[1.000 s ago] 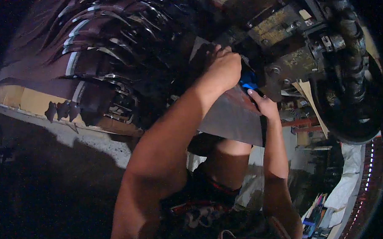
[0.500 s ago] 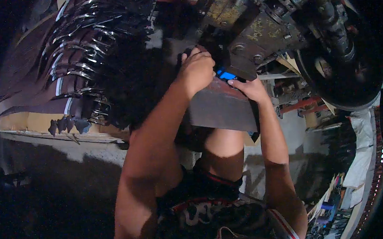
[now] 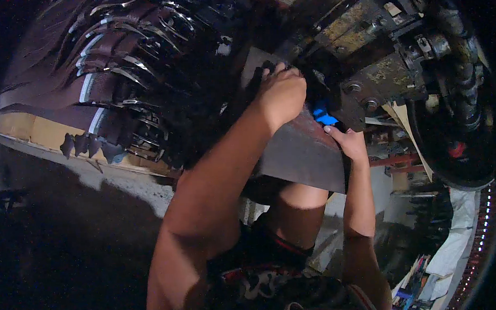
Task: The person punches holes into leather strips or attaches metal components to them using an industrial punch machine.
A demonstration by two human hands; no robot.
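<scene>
My left hand [image 3: 283, 93] is over the far left part of a grey metal plate [image 3: 297, 161], its fingers curled at a small dark piece that I cannot make out. My right hand [image 3: 350, 143] is at the plate's right side, under a dark block of the machine [image 3: 365, 80]. Its thumb points left beside a bright blue part [image 3: 324, 116]; its other fingers are mostly hidden, and what they grip cannot be made out. Reddish-brown wear marks the plate near the blue part. My bare knee shows beneath the plate.
To the left, dark brown strips with metal curved pieces [image 3: 133, 66] lie heaped on a bench. Several small dark cut shapes [image 3: 89, 147] hang at its edge. A large dark wheel [image 3: 449, 131] stands at the right. White cloth [image 3: 451, 252] lies lower right.
The view has shifted, so plate, machine and both hands appear farther right and lower. My left hand's fingers are curled at a dark piece in both frames. My right thumb stays beside the blue part.
</scene>
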